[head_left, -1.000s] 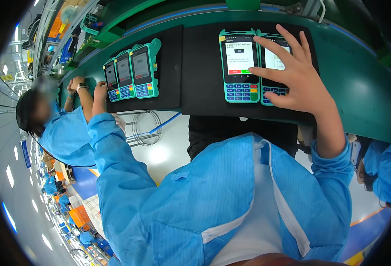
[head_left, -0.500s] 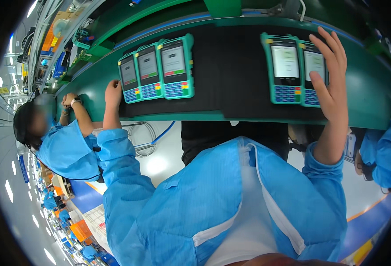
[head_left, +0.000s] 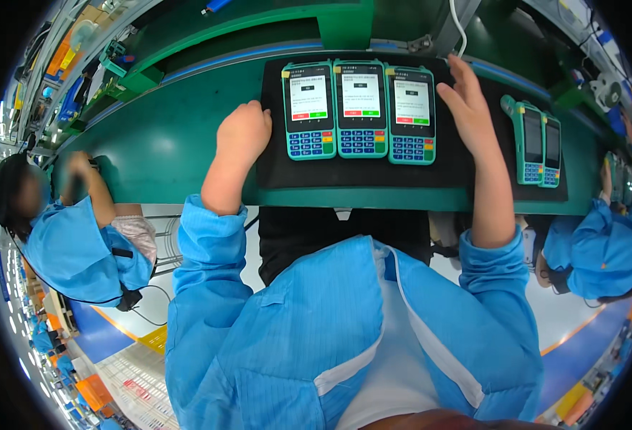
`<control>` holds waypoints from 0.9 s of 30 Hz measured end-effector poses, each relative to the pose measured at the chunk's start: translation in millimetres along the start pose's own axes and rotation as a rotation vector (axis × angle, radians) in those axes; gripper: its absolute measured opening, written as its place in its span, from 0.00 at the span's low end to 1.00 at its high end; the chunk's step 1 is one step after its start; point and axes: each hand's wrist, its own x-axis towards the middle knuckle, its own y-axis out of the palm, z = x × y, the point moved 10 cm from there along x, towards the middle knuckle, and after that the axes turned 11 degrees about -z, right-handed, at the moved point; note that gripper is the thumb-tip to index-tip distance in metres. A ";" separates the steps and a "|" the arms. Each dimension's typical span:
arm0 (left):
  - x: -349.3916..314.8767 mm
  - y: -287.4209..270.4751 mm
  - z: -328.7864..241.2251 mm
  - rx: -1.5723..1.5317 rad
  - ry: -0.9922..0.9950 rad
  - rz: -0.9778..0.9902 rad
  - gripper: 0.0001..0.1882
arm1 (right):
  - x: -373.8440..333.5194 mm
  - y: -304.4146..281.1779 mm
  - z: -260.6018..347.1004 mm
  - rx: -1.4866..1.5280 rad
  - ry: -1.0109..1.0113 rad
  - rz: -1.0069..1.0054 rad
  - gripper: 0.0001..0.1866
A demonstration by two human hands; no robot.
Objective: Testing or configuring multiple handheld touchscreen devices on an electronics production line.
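Note:
Three green-cased handheld payment terminals lie face up side by side on a black mat, screens lit and keypads toward me. Left of the row, my left hand is closed in a loose fist, slightly apart from the leftmost terminal; nothing shows in it. To the right of the row, my right hand is held with its fingers apart, over or beside the mat and holding nothing. Farther right, two more terminals with dark screens lie close together on another piece of black mat.
The green bench runs across in front of me, with a green frame and a white cable behind it. Co-workers in blue sit at the left and right.
Both terminal groups and their mats have shifted right along the bench. The three screens show brighter pages. My right hand is now beside the row instead of over the right pair.

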 end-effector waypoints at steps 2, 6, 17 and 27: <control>9.2 -13.1 2.5 -0.039 -0.075 -0.010 0.17 | -0.6 14.9 -0.8 0.005 0.067 0.068 0.33; 24.5 -34.8 -33.2 -0.698 0.005 -0.315 0.28 | -14.9 33.4 10.6 0.257 0.136 0.204 0.37; 13.4 3.0 -58.2 -0.935 0.048 0.009 0.51 | -20.7 35.2 15.9 0.358 0.118 0.248 0.45; 9.6 3.1 -54.8 -1.006 0.021 -0.036 0.47 | -19.8 36.9 5.5 0.255 0.087 0.249 0.42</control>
